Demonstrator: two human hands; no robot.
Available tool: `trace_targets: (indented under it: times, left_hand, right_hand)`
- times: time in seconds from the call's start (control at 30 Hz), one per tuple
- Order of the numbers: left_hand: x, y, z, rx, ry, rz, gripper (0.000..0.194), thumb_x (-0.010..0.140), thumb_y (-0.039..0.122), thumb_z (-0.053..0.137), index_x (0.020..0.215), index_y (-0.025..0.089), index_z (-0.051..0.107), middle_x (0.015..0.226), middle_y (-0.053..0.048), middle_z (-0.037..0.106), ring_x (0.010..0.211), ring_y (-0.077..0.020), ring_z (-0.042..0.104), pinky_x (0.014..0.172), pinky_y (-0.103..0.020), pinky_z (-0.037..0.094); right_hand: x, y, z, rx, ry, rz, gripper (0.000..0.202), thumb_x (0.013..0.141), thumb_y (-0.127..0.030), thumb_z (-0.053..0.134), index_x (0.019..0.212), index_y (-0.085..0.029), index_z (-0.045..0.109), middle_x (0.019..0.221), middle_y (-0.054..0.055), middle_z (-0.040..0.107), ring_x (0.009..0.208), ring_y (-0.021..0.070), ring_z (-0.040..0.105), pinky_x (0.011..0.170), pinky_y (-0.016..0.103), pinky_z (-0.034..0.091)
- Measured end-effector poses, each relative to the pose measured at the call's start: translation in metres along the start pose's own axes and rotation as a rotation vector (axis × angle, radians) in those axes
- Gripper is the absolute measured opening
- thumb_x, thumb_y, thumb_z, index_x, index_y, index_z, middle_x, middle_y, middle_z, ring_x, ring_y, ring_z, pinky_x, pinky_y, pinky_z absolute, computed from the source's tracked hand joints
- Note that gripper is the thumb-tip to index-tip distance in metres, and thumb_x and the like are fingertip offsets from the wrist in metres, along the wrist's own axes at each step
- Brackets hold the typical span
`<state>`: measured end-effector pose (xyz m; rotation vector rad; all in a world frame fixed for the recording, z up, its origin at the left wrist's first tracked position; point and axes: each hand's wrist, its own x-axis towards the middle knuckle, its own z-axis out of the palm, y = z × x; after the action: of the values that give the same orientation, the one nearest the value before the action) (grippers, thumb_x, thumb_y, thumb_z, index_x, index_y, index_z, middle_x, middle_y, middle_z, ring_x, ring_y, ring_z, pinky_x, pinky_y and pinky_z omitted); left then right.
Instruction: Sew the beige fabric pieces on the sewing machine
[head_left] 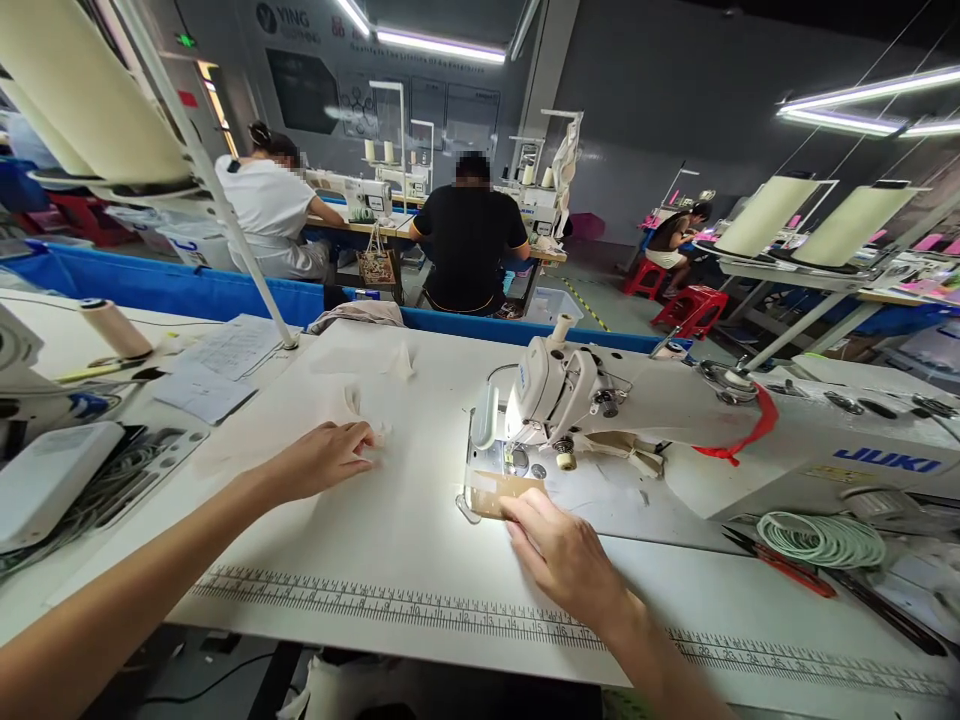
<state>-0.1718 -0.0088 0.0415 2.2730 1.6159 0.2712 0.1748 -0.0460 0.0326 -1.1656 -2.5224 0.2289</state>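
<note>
My left hand point(326, 460) is over the white table point(405, 540), left of the sewing machine point(555, 390). Its thumb and fingers are apart, near a small pale fabric scrap point(382, 436). Two more pale pieces lie beyond it, one a curled scrap point(352, 401), the other a small upright piece point(406, 362). My right hand point(559, 545) is at the front of the machine, fingertips pressed on a brown flat piece point(491, 492) that lies on the machine bed below the needle area. The fingers are bent together; what is under them is hidden.
A ruler strip point(450, 610) runs along the table's front edge. At the right lie red-handled scissors point(795, 570) and a coil of pale green cord point(821, 540). Papers point(217, 365) and a thread cone point(114, 328) are at the left. Several people sit at machines beyond.
</note>
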Motion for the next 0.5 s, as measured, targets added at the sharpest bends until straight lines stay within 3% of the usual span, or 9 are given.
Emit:
trace_targets:
  times: [0.2,0.3,0.37,0.5]
  left_hand:
    - [-0.001,0.002,-0.004,0.03,-0.082,-0.142,0.026,0.084,0.044,0.04,0.075,0.022,0.05,0.069,0.0,0.06,0.067,-0.0193,0.055,0.063,-0.028,0.034]
    - [0.002,0.012,-0.008,-0.122,-0.043,-0.094,0.028,0.084,0.045,0.043,0.072,0.021,0.051,0.063,0.002,0.053,0.06,-0.0148,0.048,0.057,-0.024,0.032]
    - [0.009,0.027,-0.01,-0.255,-0.041,-0.028,0.028,0.084,0.045,0.045,0.073,0.021,0.053,0.062,0.003,0.053,0.059,-0.0129,0.046,0.056,-0.023,0.033]
    - [0.036,0.077,-0.003,-0.43,-0.168,0.092,0.023,0.08,0.04,0.052,0.071,0.019,0.055,0.062,0.003,0.059,0.058,-0.0118,0.049,0.054,-0.022,0.034]
  right_hand:
    - [0.007,-0.012,0.012,-0.184,-0.037,0.062,0.02,0.094,-0.024,0.044,0.109,-0.019,0.057,0.087,0.005,0.053,0.07,0.0175,0.051,0.058,0.027,0.037]
    - [0.009,-0.013,0.015,-0.247,-0.019,0.062,0.024,0.094,-0.027,0.047,0.115,-0.02,0.056,0.088,0.005,0.053,0.07,0.0176,0.051,0.058,0.027,0.036]
    - [0.012,-0.011,0.015,-0.278,-0.025,0.056,0.022,0.093,-0.029,0.05,0.112,-0.02,0.057,0.088,0.005,0.054,0.07,0.0178,0.051,0.058,0.027,0.036]
    - [0.015,-0.006,0.012,-0.333,-0.018,0.004,0.02,0.092,-0.027,0.051,0.109,-0.018,0.058,0.091,0.007,0.056,0.075,0.02,0.052,0.059,0.029,0.038]
